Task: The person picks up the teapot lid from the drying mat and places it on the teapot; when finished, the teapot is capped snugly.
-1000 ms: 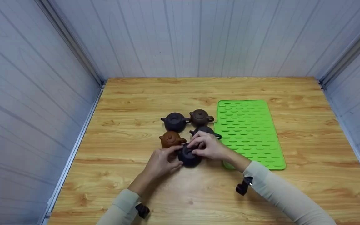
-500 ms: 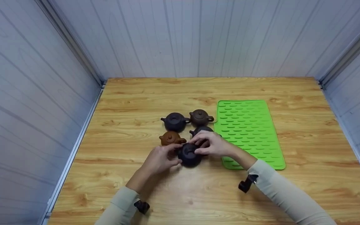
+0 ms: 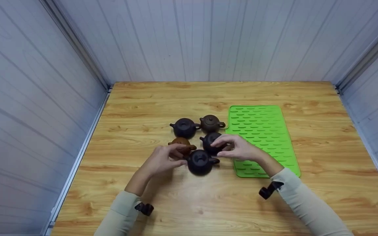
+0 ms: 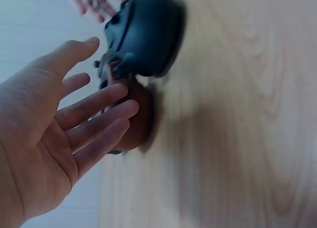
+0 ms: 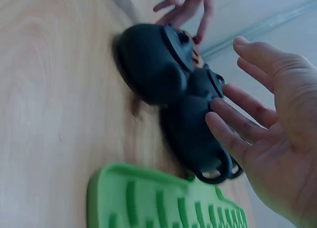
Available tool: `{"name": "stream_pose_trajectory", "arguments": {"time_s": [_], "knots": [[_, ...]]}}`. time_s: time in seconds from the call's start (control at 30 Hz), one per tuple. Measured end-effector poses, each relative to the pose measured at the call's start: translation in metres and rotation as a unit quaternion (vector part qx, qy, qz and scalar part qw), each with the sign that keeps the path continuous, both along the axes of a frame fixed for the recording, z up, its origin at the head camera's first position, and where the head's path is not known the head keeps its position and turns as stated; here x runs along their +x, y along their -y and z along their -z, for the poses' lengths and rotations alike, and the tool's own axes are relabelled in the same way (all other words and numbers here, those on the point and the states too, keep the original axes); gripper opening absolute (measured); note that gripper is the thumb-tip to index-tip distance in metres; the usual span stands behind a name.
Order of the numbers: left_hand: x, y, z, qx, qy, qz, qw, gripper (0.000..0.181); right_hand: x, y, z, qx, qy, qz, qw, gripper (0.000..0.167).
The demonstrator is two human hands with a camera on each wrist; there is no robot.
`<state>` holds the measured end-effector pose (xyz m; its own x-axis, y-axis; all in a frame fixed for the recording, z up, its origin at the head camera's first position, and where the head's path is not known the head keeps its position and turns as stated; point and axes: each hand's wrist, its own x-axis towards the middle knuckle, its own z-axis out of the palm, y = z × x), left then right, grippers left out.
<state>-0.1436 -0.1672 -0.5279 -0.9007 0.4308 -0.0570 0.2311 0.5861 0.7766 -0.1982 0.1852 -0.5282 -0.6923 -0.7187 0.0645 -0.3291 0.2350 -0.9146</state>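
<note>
Small teapots stand grouped on the wooden table. The front black teapot (image 3: 199,167) has its handle toward the right, and its lid is on. My left hand (image 3: 157,160) is at its left, fingers spread with nothing between them, in front of the orange-brown teapot (image 3: 178,141), which it partly hides. My right hand (image 3: 241,149) hovers beside the middle black teapot (image 3: 207,144), thumb and fingers apart. In the left wrist view the left palm (image 4: 34,119) holds nothing. The right wrist view shows the right palm (image 5: 292,139) bare too; whether its fingers touch the middle teapot, I cannot tell.
Behind stand another black teapot (image 3: 184,129) and a dark brown teapot (image 3: 209,124). A green ridged mat (image 3: 258,131) lies to the right, close to the teapots. Pale panel walls (image 3: 195,39) enclose the table (image 3: 136,108) at the back and sides.
Both hands have drawn away from the front black teapot, the left leftward and the right rightward. That teapot stays in place, with its lid and handle now uncovered.
</note>
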Motion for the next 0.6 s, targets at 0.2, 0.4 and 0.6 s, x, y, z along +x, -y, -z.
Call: {"name": "stream_pose_trajectory", "arguments": {"time_s": [0.2,0.4,0.6], "knots": [[-0.006,0.016,-0.009,0.027,-0.007,-0.012,0.9995,0.055,-0.004,-0.027,-0.004,0.003,-0.011,0.029,0.9995,0.037],[-0.012,0.029,-0.012,0.064,0.018,-0.015,0.9977,0.057,-0.007,-0.053,-0.005,0.019,-0.014,0.062,0.9978,0.046],[-0.016,0.045,-0.012,0.086,0.042,-0.006,0.9954,0.058,-0.008,-0.082,-0.004,0.023,-0.007,0.086,0.996,0.05]]}}
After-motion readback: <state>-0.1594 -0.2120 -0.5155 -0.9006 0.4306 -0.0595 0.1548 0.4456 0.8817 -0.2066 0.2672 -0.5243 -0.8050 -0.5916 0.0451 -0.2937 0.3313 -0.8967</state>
